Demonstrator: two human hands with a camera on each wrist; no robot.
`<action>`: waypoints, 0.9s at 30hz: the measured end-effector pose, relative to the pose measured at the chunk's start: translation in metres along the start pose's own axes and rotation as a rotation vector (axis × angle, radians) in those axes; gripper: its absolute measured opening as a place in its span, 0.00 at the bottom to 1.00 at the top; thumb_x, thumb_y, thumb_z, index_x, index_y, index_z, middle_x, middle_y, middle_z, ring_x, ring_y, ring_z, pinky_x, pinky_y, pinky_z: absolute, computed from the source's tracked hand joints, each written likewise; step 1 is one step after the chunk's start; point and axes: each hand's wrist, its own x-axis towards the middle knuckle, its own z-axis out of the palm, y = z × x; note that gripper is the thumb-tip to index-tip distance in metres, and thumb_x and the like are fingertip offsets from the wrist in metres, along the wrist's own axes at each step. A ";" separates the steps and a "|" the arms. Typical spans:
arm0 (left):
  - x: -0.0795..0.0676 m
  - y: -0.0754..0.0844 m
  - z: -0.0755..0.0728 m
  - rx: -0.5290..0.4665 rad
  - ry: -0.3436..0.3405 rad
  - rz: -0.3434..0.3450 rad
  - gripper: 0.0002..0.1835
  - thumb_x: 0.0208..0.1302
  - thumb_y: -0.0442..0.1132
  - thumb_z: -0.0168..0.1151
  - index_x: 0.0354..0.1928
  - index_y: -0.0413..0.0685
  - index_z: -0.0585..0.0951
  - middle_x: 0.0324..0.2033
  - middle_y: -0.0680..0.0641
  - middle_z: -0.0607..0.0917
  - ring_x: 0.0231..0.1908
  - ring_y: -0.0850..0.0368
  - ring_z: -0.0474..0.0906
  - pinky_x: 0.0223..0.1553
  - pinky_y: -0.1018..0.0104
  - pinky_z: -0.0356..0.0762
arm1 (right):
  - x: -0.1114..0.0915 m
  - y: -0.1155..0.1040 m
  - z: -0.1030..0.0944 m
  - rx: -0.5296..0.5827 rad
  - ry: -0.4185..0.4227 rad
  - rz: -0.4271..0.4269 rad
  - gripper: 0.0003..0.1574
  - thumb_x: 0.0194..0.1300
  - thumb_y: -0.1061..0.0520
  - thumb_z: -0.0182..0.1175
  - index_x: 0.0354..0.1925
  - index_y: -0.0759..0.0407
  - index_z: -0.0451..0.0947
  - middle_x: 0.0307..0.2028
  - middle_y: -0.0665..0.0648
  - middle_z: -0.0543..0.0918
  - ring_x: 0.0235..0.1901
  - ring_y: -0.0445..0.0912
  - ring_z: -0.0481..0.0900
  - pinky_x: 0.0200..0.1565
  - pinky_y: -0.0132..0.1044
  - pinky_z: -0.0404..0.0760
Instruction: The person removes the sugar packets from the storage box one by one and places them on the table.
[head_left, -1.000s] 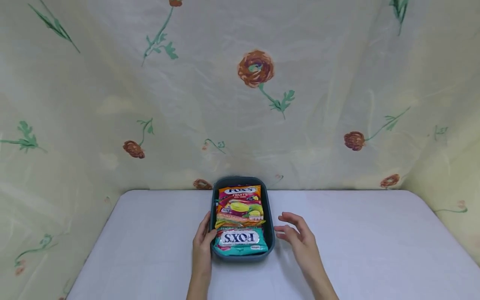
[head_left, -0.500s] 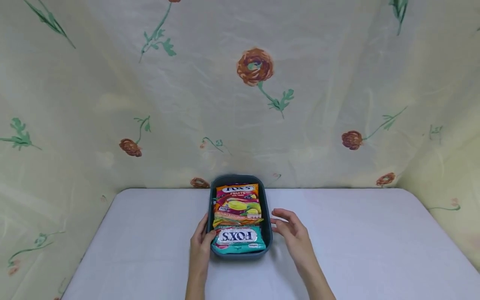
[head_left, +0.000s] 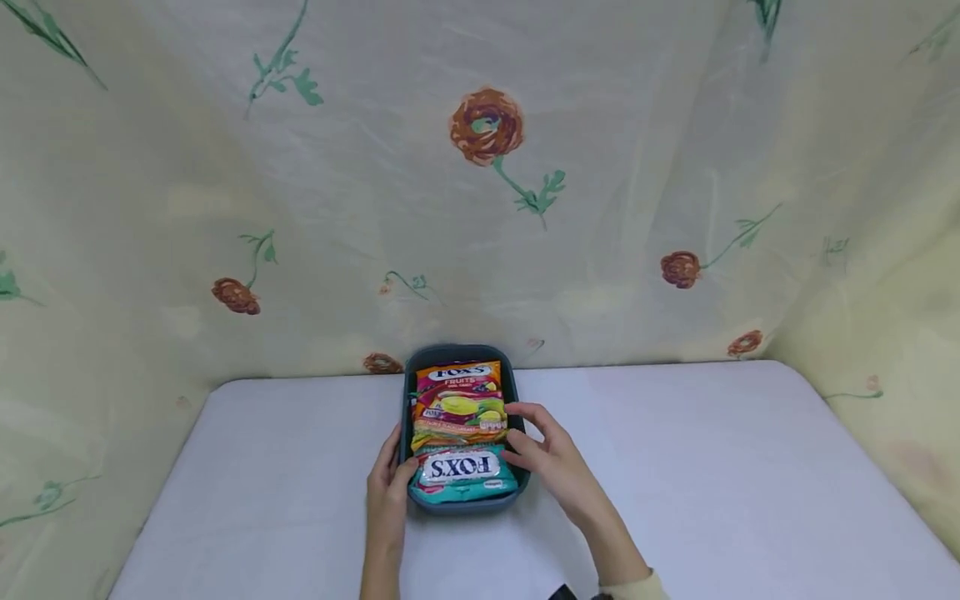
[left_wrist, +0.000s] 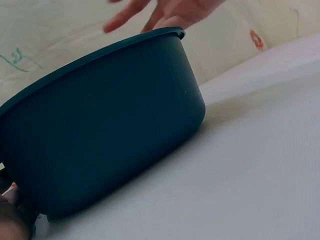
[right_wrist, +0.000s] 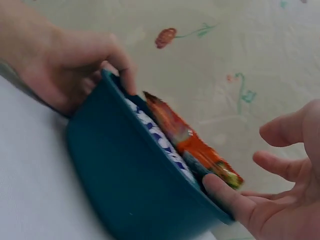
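Observation:
A dark teal plastic tub [head_left: 465, 506] stands on the table, holding Fox's candy bags. An orange bag of Fox's fruit candy [head_left: 459, 406] lies at the far end, and a turquoise Fox's candy bag [head_left: 465, 485] at the near end, its lettering upside down. My left hand [head_left: 386, 492] grips the tub's left side, thumb over the rim; the right wrist view shows this left hand [right_wrist: 82, 67] too. Over the right rim reaches my right hand [head_left: 558, 467], its loosely spread fingers beside the bags. One finger of this right hand [right_wrist: 285, 195] lies right at the rim.
A white-covered table [head_left: 300, 492] surrounds the tub. Behind it hangs a pale curtain [head_left: 585, 292] with printed flowers, close to the tub's far end. A pale sleeve cuff [head_left: 637, 586] shows at my right wrist.
My right hand has moved left from beside the tub to over its right rim. The left hand keeps its grip on the tub. The whole head view has shifted slightly.

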 end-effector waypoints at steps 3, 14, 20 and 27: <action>0.002 -0.003 0.003 -0.024 -0.019 0.013 0.30 0.65 0.37 0.49 0.70 0.56 0.61 0.72 0.48 0.58 0.72 0.51 0.53 0.70 0.53 0.56 | 0.008 0.000 0.003 -0.057 -0.001 0.011 0.26 0.70 0.53 0.51 0.64 0.51 0.62 0.71 0.61 0.54 0.55 0.56 0.78 0.54 0.44 0.79; 0.003 -0.006 0.002 -0.028 -0.008 0.034 0.30 0.64 0.36 0.48 0.69 0.57 0.63 0.72 0.48 0.58 0.72 0.52 0.53 0.70 0.55 0.57 | 0.035 0.000 0.007 -0.072 -0.008 0.057 0.27 0.71 0.54 0.49 0.66 0.49 0.61 0.71 0.60 0.54 0.57 0.57 0.72 0.54 0.46 0.79; 0.003 -0.005 0.000 -0.017 0.014 0.027 0.30 0.63 0.36 0.48 0.69 0.56 0.63 0.72 0.48 0.58 0.73 0.51 0.51 0.71 0.52 0.54 | 0.042 0.002 0.008 -0.050 -0.040 0.072 0.27 0.70 0.55 0.50 0.66 0.50 0.64 0.70 0.60 0.59 0.55 0.55 0.73 0.54 0.44 0.80; 0.002 -0.007 0.001 -0.018 0.032 0.038 0.31 0.62 0.36 0.49 0.69 0.52 0.62 0.71 0.45 0.60 0.72 0.49 0.52 0.71 0.50 0.52 | 0.043 -0.001 0.011 -0.023 -0.062 0.089 0.26 0.69 0.57 0.51 0.64 0.55 0.66 0.68 0.63 0.64 0.52 0.52 0.76 0.51 0.43 0.82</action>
